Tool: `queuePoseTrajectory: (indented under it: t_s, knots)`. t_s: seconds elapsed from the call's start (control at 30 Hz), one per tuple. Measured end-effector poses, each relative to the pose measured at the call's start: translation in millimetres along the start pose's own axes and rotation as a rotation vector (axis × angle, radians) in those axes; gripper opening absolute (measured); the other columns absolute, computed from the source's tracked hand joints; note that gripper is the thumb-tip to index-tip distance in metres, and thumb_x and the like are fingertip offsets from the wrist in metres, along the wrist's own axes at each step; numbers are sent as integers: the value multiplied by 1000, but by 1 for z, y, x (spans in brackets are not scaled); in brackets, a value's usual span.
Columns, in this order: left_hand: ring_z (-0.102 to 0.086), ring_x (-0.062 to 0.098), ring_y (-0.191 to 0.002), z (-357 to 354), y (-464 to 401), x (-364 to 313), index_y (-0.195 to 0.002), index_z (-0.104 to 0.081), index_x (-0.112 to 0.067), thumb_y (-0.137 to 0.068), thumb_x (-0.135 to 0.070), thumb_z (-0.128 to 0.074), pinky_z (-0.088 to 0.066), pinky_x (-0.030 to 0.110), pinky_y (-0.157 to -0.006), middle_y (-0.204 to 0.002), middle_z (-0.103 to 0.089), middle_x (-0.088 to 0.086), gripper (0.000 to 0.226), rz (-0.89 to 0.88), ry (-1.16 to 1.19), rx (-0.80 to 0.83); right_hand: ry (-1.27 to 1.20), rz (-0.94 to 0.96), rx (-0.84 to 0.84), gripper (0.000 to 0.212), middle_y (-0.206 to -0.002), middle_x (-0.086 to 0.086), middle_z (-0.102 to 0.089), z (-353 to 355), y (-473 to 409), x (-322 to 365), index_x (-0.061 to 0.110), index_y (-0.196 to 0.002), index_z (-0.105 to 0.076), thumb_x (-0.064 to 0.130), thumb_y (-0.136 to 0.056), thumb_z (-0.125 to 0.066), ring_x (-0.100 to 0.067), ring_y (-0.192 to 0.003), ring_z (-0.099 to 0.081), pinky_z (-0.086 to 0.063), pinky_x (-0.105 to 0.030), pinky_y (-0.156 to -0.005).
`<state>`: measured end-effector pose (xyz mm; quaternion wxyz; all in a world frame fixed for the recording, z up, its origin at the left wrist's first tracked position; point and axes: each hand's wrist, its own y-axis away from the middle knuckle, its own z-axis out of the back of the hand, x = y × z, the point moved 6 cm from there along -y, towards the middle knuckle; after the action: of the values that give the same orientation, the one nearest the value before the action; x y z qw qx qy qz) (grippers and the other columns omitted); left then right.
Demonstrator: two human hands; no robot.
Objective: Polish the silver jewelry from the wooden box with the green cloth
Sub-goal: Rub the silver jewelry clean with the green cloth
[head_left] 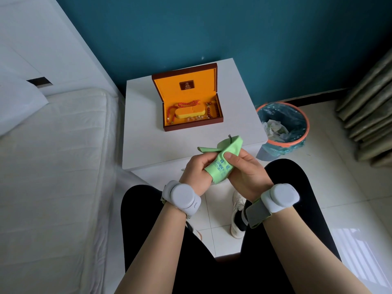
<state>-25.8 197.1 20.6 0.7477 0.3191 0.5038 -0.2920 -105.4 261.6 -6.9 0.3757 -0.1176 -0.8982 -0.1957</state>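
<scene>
Both hands grip the green cloth [222, 162] over the nightstand's [144, 145] near edge — left hand [198, 171] bunching it, right hand [246, 169] thumb pressing; a silver chain [229, 138] tip pokes out. The wooden box [191, 98] sits open behind.

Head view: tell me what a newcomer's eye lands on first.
The green cloth stands out at centre, bunched between both hands, left hand and right hand, with a bit of silver chain poking from its top. Behind it on the white nightstand sits the open wooden box, its bright yellow lining holding red beads.
</scene>
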Motion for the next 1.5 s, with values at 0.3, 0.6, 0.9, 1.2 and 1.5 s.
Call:
queuePoseTrajectory:
  t_s: [0.3, 0.6, 0.9, 1.2, 1.5]
  knots:
    - [-48, 16, -69, -4, -3, 7, -89, -65, -2, -88, -6, -52, -37, 26, -63, -76, -63, 11, 13, 39, -65, 15, -86, -33, -70, 46, -116, -29, -59, 10, -9, 12, -5, -112, -55, 29, -83, -50, -35, -99, -62, -53, -38, -79]
    - [-56, 5, -64, -2, -5, 2, -93, -68, -16, -86, -4, -52, -43, 14, -57, -75, -64, -1, 21, 23, -49, -22, -76, 4, -4, 34, -96, -18, -68, 6, -3, -3, -4, -105, -57, 21, -83, -52, -29, -89, -65, -54, -39, -79]
    - [-57, 15, -68, -1, -3, 1, -101, -68, -14, -87, -5, -55, -44, 16, -58, -82, -69, 7, 21, 29, -102, -34, -2, 56, -41, 25, -96, -23, -66, 11, -5, 6, -6, -94, -61, 14, -79, -57, -34, -91, -63, -50, -44, -86]
    - [-40, 17, -64, -4, -3, 5, -85, -63, 2, -88, -8, -54, -30, 25, -56, -69, -53, 13, 13, 40, -100, 22, -81, 27, -26, 44, -115, -29, -56, 10, -9, 13, -7, -116, -50, 25, -87, -45, -39, -107, -56, -47, -45, -94]
    - [-60, 12, -74, -1, -3, 1, -101, -69, -17, -89, -10, -56, -48, 22, -64, -84, -68, 4, 19, 13, -71, 5, 12, 4, -21, 24, -96, -21, -60, 8, -2, -1, -2, -97, -57, 14, -79, -55, -33, -89, -57, -46, -41, -83]
